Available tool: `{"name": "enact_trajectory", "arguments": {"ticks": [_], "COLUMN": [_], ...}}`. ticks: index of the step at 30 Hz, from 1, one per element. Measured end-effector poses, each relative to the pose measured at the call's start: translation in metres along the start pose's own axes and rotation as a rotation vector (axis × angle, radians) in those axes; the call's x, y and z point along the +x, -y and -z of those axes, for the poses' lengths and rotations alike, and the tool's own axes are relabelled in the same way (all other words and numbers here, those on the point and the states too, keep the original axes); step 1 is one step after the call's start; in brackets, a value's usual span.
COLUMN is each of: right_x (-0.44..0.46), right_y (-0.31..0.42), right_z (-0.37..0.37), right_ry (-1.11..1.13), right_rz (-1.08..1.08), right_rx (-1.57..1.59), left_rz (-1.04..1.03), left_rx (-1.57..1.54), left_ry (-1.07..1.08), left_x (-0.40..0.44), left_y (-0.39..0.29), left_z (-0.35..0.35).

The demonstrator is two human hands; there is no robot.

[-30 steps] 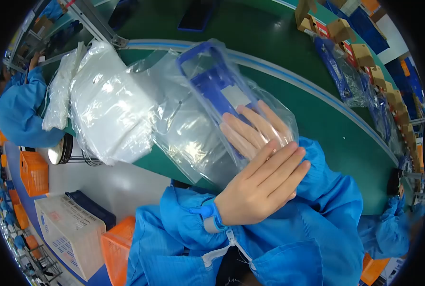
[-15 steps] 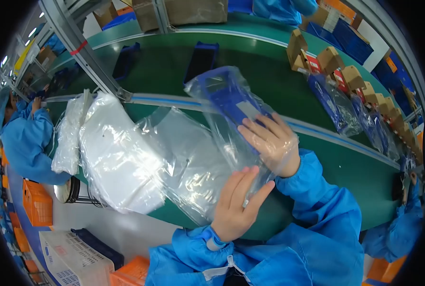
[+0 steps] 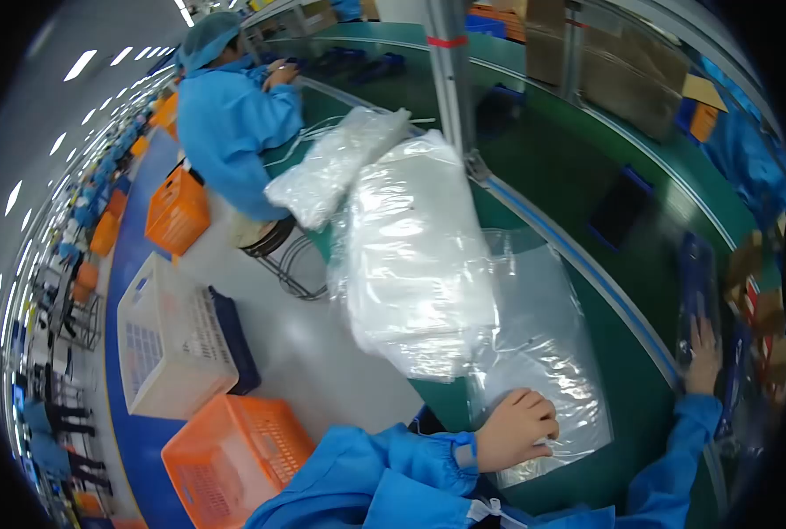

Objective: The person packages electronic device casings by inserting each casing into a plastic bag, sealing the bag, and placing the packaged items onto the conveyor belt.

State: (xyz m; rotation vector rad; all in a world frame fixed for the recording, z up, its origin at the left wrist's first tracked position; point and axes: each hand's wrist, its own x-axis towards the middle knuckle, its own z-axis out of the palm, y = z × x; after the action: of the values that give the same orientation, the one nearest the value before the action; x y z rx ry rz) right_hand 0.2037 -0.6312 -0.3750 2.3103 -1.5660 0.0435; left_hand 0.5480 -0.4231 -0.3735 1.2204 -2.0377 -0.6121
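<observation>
At the right edge of the frame, cartons [image 3: 771, 316] carry red and white print too small to read. The bagged blue case [image 3: 698, 269], mid-frame half a second ago, now lies beside them at the right. The person's right hand [image 3: 703, 360] touches its lower end, fingers stretched along it; whether they grip cannot be told. The left hand [image 3: 515, 430], raised earlier, now rests on a clear bag [image 3: 538, 295] on the green counter [image 3: 606, 375], lower centre, fingers bent; whether they pinch the film cannot be told.
</observation>
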Motion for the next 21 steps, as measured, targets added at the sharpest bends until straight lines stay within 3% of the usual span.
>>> {"name": "enact_trajectory", "arguments": {"ticks": [4, 7, 10, 11, 13, 17, 19, 21], "right_x": [-0.03, -0.052, -0.048, -0.05, -0.044, -0.049, -0.052, -0.055], "right_y": [0.002, 0.04, 0.094, 0.108, 0.124, 0.139, 0.145, 0.155], "right_z": [0.009, 0.076, 0.14, 0.137, 0.159, 0.143, 0.139, 0.133], "right_ry": [-0.155, 0.167, 0.312, 0.316, 0.526, 0.633, 0.664, 0.633], "right_rz": [-0.036, -0.143, 0.103, 0.083, 0.146, 0.334, 0.339, 0.217], "right_rx": [0.036, 0.261, 0.682, 0.794, 0.858, 0.855, 0.809, 0.916], "left_rz": [-0.025, -0.004, 0.014, 0.003, -0.008, 0.028, 0.15, 0.318], "left_rx": [-0.017, -0.013, 0.02, 0.01, 0.017, -0.015, -0.154, -0.323], "left_ry": [0.008, -0.026, -0.061, -0.063, -0.049, -0.017, 0.042, -0.052], "left_x": [-0.006, -0.002, 0.002, 0.001, 0.0, 0.008, 0.012, 0.015], "left_y": [0.014, 0.006, -0.002, 0.001, 0.007, 0.015, 0.014, 0.004], "left_z": [-0.011, -0.005, 0.007, 0.005, 0.002, 0.008, 0.015, 0.022]}}
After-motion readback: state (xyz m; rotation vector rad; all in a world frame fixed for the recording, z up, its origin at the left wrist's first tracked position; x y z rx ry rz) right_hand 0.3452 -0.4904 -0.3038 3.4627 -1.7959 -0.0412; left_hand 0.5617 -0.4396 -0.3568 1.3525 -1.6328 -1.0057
